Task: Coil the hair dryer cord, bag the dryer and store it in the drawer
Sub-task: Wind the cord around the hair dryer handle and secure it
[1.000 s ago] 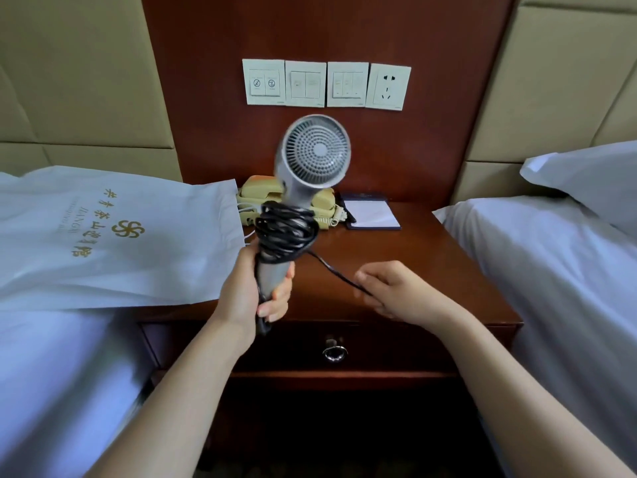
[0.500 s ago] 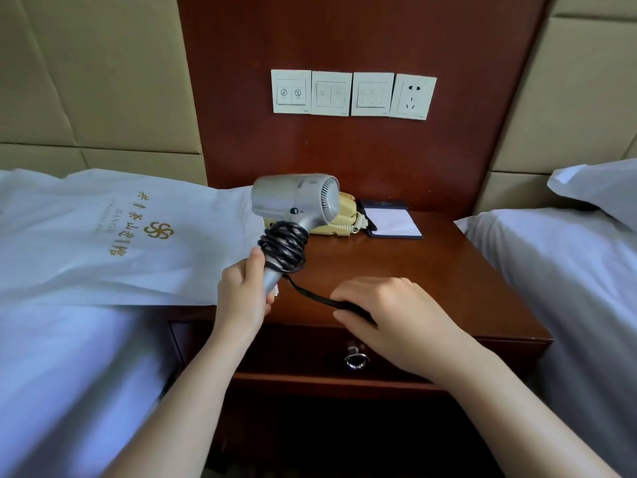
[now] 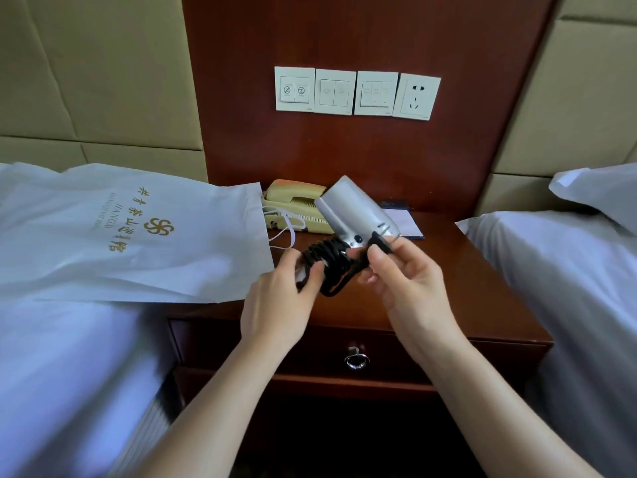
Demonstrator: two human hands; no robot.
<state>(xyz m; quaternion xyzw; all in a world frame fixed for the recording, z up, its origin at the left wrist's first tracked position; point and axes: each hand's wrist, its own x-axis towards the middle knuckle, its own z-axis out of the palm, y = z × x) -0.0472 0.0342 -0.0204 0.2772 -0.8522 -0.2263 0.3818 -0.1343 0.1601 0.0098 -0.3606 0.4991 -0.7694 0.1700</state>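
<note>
While the hair dryer [image 3: 351, 212] is held in the air just above the desk [image 3: 465, 277], its silver barrel tilted up and away toward the telephone [image 3: 293, 198], both hands are busy with it. The left hand [image 3: 275, 305] curls round the handle from below, fingers over the black cord [image 3: 331, 270] wound in tight turns about that handle. Gripping there pins the loops so they cannot slide off. The right hand [image 3: 410, 288] pinches the free end of the cord between thumb and fingertips, close under the barrel, where what looks like the plug sticks out. I judge it is held so near because hardly any slack is left and the end needs tucking under a turn. The coiling looks almost done, and the bagging has not begun. The white bag [image 3: 155, 263] lies flat on the bed [image 3: 69, 374] to the left. Its open mouth and string handles reach over the desk edge just beside the left hand, which puts the opening near the dryer. The drawer [image 3: 258, 343] under the desk top is closed, its ring pull [image 3: 356, 360] hanging between the two forearms, so one hand must be freed to open it. If the plug end slips, the last turns may spring loose.
</note>
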